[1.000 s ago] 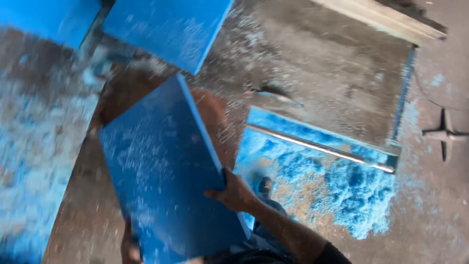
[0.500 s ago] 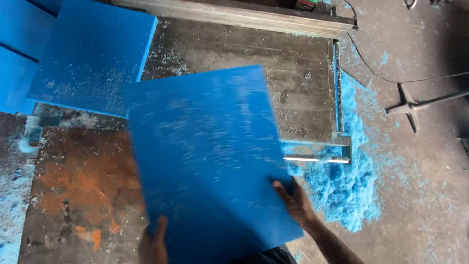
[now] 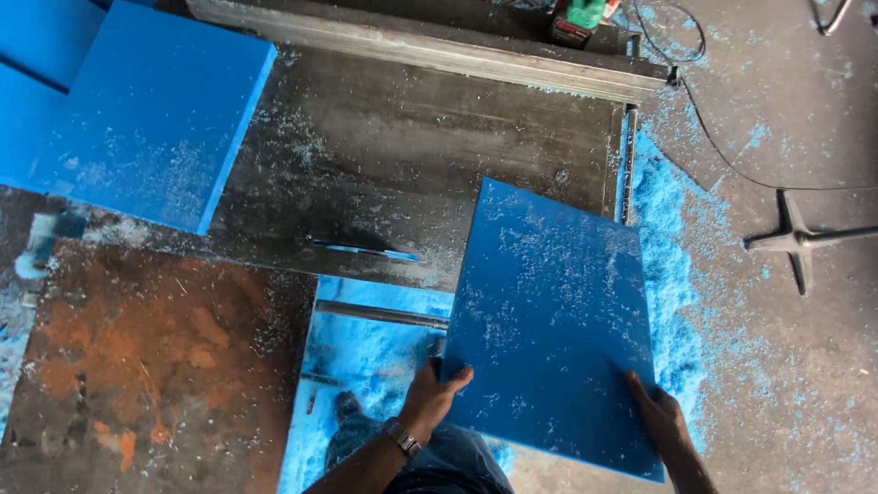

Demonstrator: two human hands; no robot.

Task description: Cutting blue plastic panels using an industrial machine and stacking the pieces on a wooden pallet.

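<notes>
Blue panel [image 3: 553, 320] now lies further right; both hands grip its near edge.

Slab [image 3: 549, 320] on table [image 3: 412, 137]; stack [image 3: 137, 119] far left.

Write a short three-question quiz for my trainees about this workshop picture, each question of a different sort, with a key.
1. True or false: both hands grip the near edge of the blue panel.
2. Multiple choice: what lies heaped on the floor right of the metal table? A) blue shavings B) red sand C) nails
3. Fill in: the left hand wears a ____ on its wrist.

Key: 1 true, the left hand and right hand each hold the near edge. 2 A, blue shavings. 3 wristwatch.
</notes>
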